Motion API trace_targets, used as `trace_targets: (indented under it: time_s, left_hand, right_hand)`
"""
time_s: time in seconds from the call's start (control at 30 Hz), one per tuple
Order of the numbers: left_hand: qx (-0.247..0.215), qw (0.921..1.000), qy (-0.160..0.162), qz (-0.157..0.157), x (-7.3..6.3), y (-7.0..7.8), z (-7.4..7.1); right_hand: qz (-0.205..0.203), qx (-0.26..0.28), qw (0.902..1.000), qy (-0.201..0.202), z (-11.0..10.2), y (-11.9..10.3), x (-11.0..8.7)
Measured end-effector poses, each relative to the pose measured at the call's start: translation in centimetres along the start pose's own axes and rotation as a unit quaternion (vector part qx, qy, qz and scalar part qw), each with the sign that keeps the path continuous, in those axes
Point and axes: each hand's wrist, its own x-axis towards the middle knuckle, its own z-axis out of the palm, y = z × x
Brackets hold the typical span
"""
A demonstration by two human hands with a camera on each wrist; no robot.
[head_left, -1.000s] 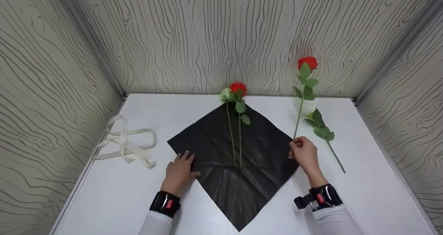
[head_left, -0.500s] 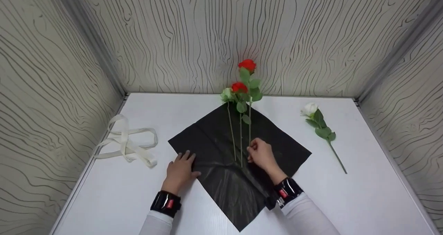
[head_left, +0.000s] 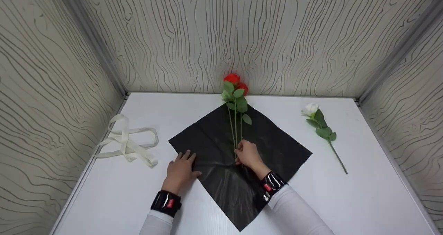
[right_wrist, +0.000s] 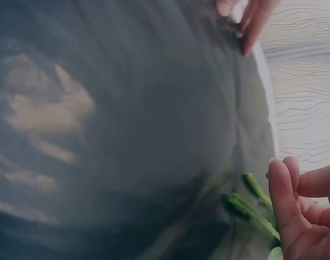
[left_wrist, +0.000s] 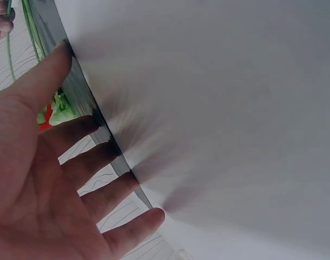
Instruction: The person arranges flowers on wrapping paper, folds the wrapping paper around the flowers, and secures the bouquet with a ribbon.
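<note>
My right hand (head_left: pixel 249 155) pinches the stem of a red rose (head_left: pixel 231 78) low down, over the middle of a black wrapping sheet (head_left: pixel 280 148). Beneath that rose lie a second red rose (head_left: pixel 243 88) and a pale green rose (head_left: pixel 225 96), their heads past the sheet's far corner. In the right wrist view, green stem ends (right_wrist: pixel 246 208) show beside the pinching fingers (right_wrist: pixel 284 200). My left hand (head_left: pixel 179 172) rests on the sheet's left edge with its fingers spread; the left wrist view shows the fingertips (left_wrist: pixel 154 216) along that edge.
A white rose (head_left: pixel 310 109) with green leaves lies at the table's right. Loosely looped cream ribbon (head_left: pixel 124 141) lies at the left. The white table (head_left: pixel 367 193) is closed in by wood-grain patterned panels (head_left: pixel 221 37) at the back and sides.
My right hand has carried the red rose leftward from the sheet's right edge and lowered it over the two flowers there. The left hand has stayed in place.
</note>
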Motion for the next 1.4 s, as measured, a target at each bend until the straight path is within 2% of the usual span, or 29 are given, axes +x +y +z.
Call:
trace_targets:
  time_s: [0.1, 0.47, 0.7, 0.83, 0.97, 1.03, 1.17, 1.23, 1.4]
  left_hand:
    - [0.003, 1.0, -0.005, 0.0, 0.1, 0.1, 0.1]
    - [0.004, 1.0, -0.004, 0.005, 0.3, 0.1, 0.0]
    - [0.002, 1.0, -0.009, 0.001, 0.3, 0.1, 0.0]
    - [0.004, 1.0, -0.008, 0.002, 0.3, 0.1, 0.0]
    - [-0.002, 1.0, -0.004, 0.002, 0.3, 0.1, 0.0]
    - [-0.006, 1.0, -0.004, 0.0, 0.3, 0.0, 0.0]
    - [-0.009, 0.9999, -0.006, -0.004, 0.2, 0.0, -0.1]
    - [-0.005, 1.0, -0.006, -0.005, 0.1, -0.1, 0.0]
    - [-0.005, 1.0, -0.008, -0.002, 0.1, -0.2, 0.0]
  right_hand:
    - [0.004, -0.009, 0.9999, -0.006, 0.2, 0.3, 0.1]
    - [0.007, -0.033, 0.9993, 0.014, 0.4, 0.2, 0.3]
    - [-0.002, -0.042, 0.9988, 0.024, 0.4, 0.4, 0.2]
    - [-0.013, -0.044, 0.9983, 0.035, -0.3, 0.5, 0.1]
    - [-0.019, -0.045, 0.9965, 0.068, -2.5, 0.8, -0.1]
    - [-0.018, -0.072, 0.9925, 0.096, -4.2, 1.3, -0.3]
    - [-0.003, -0.153, 0.9766, 0.151, -8.1, 2.9, -1.0]
    - [0.006, -0.181, 0.9702, 0.161, -10.0, 3.7, -1.5]
    - [0.026, -0.213, 0.9622, 0.168, -14.4, 5.3, -3.2]
